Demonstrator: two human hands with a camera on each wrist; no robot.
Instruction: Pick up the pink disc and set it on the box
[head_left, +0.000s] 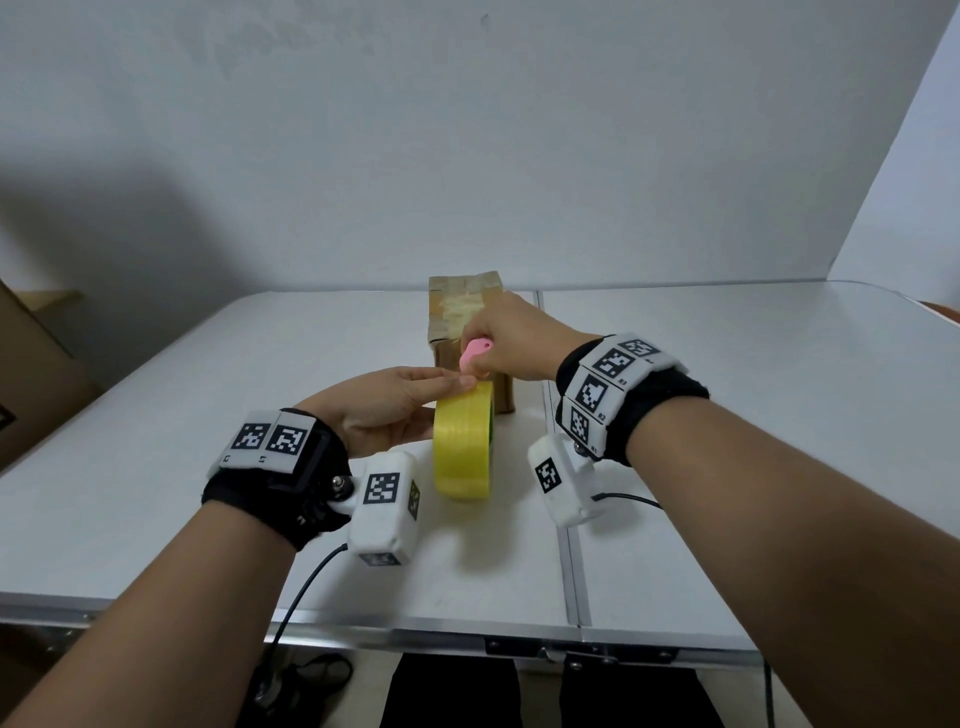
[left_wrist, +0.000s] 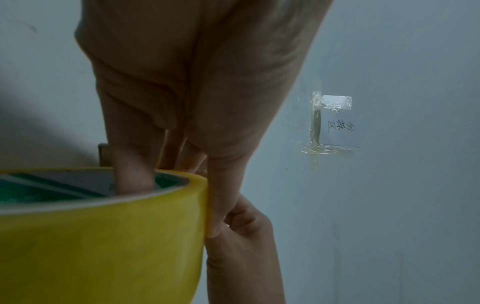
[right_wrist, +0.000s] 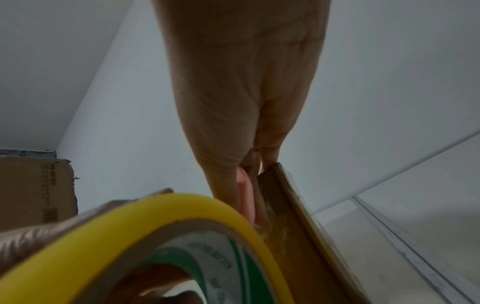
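A big roll of yellow tape (head_left: 462, 447) stands on edge on the white table (head_left: 182, 441). My left hand (head_left: 387, 402) grips it, with a finger inside the core (left_wrist: 132, 179) and the thumb (left_wrist: 221, 197) along the outer face. Just behind the roll stands a small cardboard box (head_left: 465, 306) with tape across its top. My right hand (head_left: 511, 343) is curled round a small pink cutter (head_left: 474, 356), held at the box's near face right above the roll. In the right wrist view the pink cutter (right_wrist: 245, 197) lies between the fingers, beside the box's edge (right_wrist: 293, 205).
A large cardboard carton (head_left: 31, 374) stands off the table's left side. A seam (head_left: 566, 519) divides the two tabletop halves. A taped paper note (left_wrist: 335, 123) hangs on the wall. A cable (head_left: 301, 587) trails from the left wrist camera over the near edge.
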